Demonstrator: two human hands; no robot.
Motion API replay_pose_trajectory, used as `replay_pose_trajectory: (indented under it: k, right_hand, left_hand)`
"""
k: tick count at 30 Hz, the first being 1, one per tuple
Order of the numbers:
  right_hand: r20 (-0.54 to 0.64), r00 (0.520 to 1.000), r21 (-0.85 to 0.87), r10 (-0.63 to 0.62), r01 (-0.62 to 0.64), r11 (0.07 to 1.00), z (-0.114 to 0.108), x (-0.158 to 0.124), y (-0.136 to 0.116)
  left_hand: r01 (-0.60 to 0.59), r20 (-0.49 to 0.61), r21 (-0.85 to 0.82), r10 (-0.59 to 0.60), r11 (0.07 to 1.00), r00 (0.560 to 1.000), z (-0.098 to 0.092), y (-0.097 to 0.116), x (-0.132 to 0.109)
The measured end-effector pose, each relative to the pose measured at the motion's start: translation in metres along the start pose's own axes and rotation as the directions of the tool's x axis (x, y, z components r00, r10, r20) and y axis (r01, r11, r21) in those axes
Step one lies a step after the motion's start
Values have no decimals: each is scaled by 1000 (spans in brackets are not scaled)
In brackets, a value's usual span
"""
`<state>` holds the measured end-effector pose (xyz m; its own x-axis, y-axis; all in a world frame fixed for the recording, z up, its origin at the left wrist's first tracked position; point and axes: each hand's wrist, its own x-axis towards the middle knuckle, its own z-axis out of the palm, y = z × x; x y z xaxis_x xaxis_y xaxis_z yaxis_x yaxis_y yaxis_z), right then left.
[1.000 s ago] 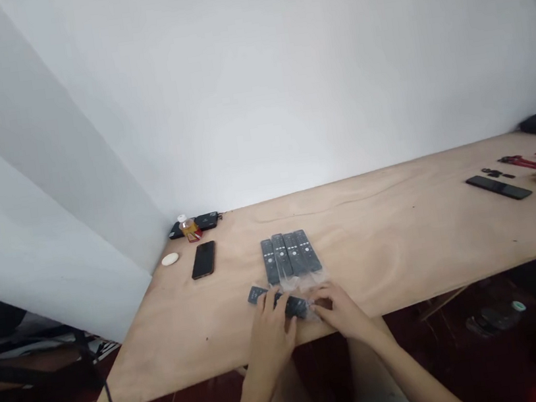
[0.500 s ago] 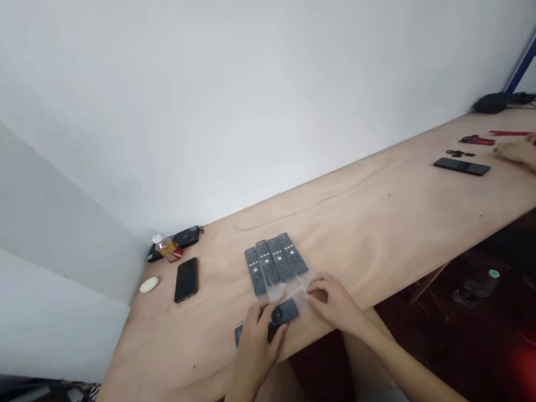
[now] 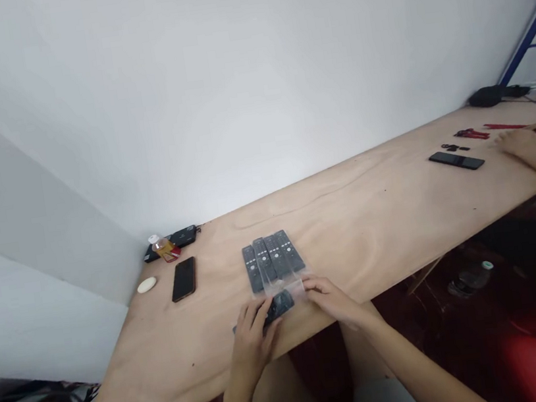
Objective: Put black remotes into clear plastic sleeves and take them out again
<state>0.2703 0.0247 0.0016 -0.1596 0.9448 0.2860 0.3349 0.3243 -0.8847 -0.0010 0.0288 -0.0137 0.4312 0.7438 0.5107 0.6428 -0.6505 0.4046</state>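
Note:
Near the table's front edge my left hand [image 3: 252, 328] is closed around a black remote control [image 3: 280, 304] that lies crosswise. Clear plastic wrapping [image 3: 298, 290] extends from the right end of this remote. My right hand [image 3: 329, 297] pinches that plastic between thumb and fingers. Just beyond the hands, several more black remotes [image 3: 276, 256] lie side by side, pointing away from me. Thin clear plastic covers at least some of them, and its loose ends reach toward my hands.
On the left are a phone [image 3: 184, 279], a round white object [image 3: 147, 285], a small bottle [image 3: 165, 248] and black boxes [image 3: 184, 237]. At the far right another person's hands [image 3: 522, 142] work near red pliers [image 3: 472, 133] and a dark flat device [image 3: 456, 160]. A plastic bottle [image 3: 472, 279] lies below the table.
My right hand's fingers have closed together on the plastic at the remote's right end. My left hand stays on the remote, which has barely moved. The view has shifted slightly.

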Motion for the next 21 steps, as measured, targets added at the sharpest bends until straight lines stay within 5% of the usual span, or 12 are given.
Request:
replay_pose_trajectory:
  k: [6,14,21]
  right_hand:
    - [85,994,289,64,-86,953,6,5,-11]
    - [77,978,400,196,-211,892,7,0,-8]
    - [109,966,434,232,-257,864,-21,-9,3]
  left_hand:
    - [-72,-13,-8,72,997,997,0,8,2]
    - [-103,15,-53,104,993,994,-4,4,-3]
    - [56,148,-208,-25,977,989,-15,-14,-10]
